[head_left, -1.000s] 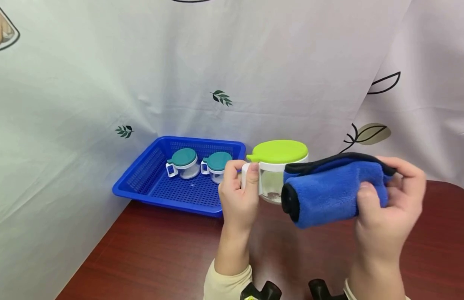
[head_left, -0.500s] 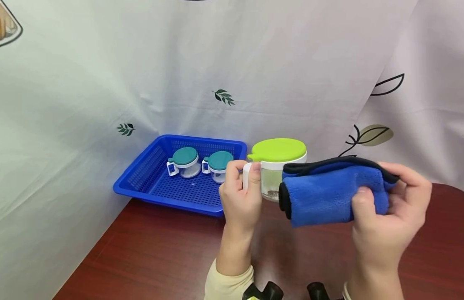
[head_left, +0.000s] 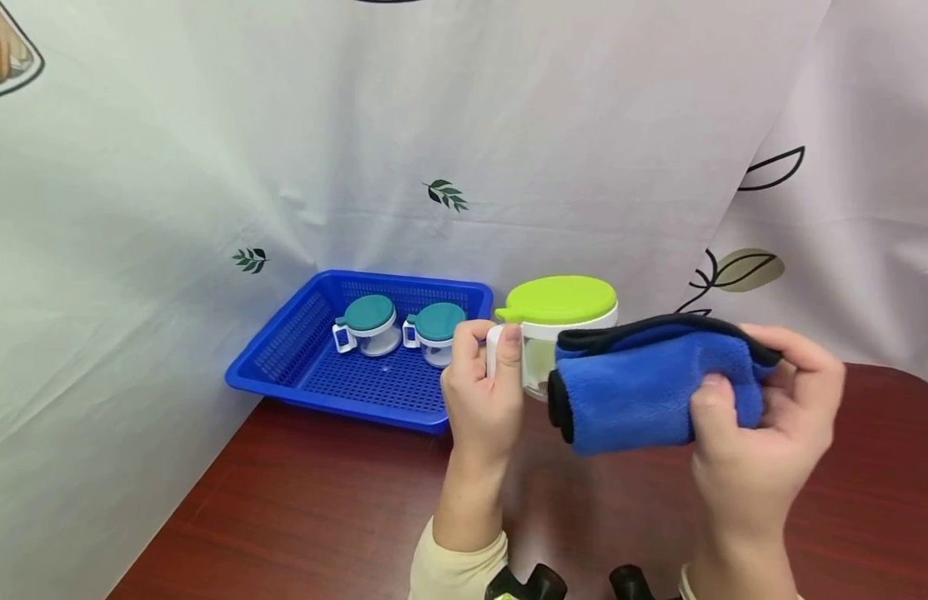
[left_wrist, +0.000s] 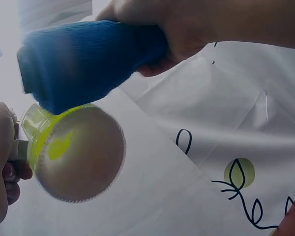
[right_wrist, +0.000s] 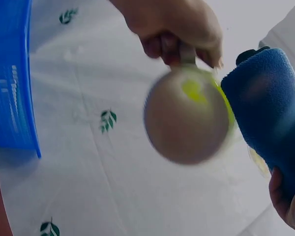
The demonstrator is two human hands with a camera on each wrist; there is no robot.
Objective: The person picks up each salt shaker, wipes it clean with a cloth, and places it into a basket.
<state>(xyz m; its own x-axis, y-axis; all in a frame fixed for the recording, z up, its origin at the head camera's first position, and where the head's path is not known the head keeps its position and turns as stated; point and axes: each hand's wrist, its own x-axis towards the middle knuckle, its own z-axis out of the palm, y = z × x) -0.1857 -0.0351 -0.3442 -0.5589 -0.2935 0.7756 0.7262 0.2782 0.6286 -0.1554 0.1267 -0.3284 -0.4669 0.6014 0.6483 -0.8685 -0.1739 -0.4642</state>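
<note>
My left hand (head_left: 484, 396) grips the white handle of a clear seasoning jar (head_left: 539, 360) with a lime-green lid (head_left: 561, 300), holding it upright above the table. In my right hand (head_left: 767, 425) is a folded blue cloth (head_left: 632, 396) with black edging, pinched between thumb and fingers. The cloth is in front of the jar's right side in the head view and hides part of it. From below, the left wrist view shows the jar's round base (left_wrist: 83, 155) with the cloth close above it; whether they touch I cannot tell.
A blue perforated basket (head_left: 336, 408) stands on the dark red table (head_left: 298, 508) at the back left. Inside it sit two smaller clear jars with teal lids, one at the left (head_left: 369, 312) and the other jar lid (head_left: 439, 321) to its right. A patterned white curtain (head_left: 584, 150) hangs behind.
The right hand has shifted the cloth slightly left, so it covers more of the jar's clear body. The left hand and jar stay almost in place.
</note>
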